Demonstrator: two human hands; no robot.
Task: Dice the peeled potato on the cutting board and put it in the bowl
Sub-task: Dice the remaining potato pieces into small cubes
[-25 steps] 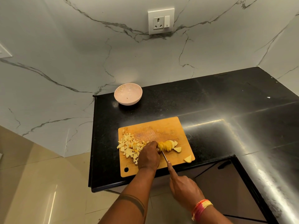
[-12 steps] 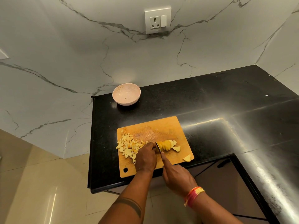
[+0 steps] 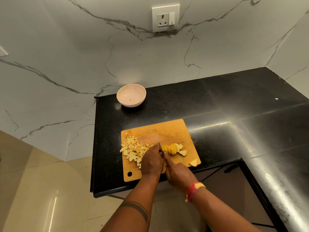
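Wooden and orange-brown, the cutting board (image 3: 167, 131) lies at the front edge of the black stone worktop (image 3: 217, 101), near its left end, with a round hanging hole at the board's front left corner. Pale diced potato (image 3: 133, 149) is heaped along the board's left edge, a few cubes reaching right to that edge. Toward the board's middle sits the remaining potato (image 3: 173, 148), already cut into a fanned row of slices, with one loose wedge (image 3: 182, 153) just beside it and another loose piece (image 3: 194, 162) at the board's front right corner. The left hand (image 3: 151, 162) rests knuckles-up on the board between the dice and the slices, fingers curled down against the sliced potato's left end. The right hand (image 3: 179, 173) grips the knife (image 3: 160, 146), forefinger stretched forward along it; only a short bit of blade shows between the two hands, set at the sliced potato's left end. A red and yellow thread band (image 3: 194, 190) circles the right wrist. The pink bowl (image 3: 131, 95) stands at the worktop's back left corner, well apart from the board, holding no potato. On the marble wall behind is a white socket plate (image 3: 165, 18).
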